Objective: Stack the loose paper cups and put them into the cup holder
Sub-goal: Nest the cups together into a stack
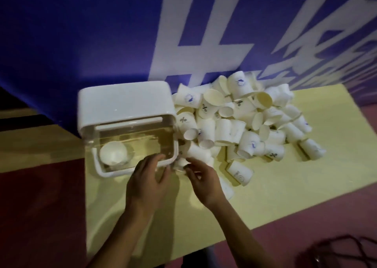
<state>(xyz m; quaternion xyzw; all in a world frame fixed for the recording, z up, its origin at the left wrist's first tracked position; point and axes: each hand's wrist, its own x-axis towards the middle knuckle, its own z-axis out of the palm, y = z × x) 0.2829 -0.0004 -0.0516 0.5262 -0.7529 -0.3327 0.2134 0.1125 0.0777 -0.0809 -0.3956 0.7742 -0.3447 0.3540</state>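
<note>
A big heap of loose white paper cups (240,124) lies on the yellow table, right of the cup holder (126,104), a white box with a clear front. One cup (113,152) sits inside the holder at its lower left. My left hand (149,180) rests at the holder's front right corner, fingers spread and holding nothing. My right hand (201,179) is just beside it at the near edge of the heap, fingers curled by a cup (197,152); whether it grips one is blurred.
The yellow table (285,196) ends close at the front and right, with dark red floor beyond. A blue banner with white lettering (183,33) hangs behind. A dark wire object (342,251) sits at the bottom right.
</note>
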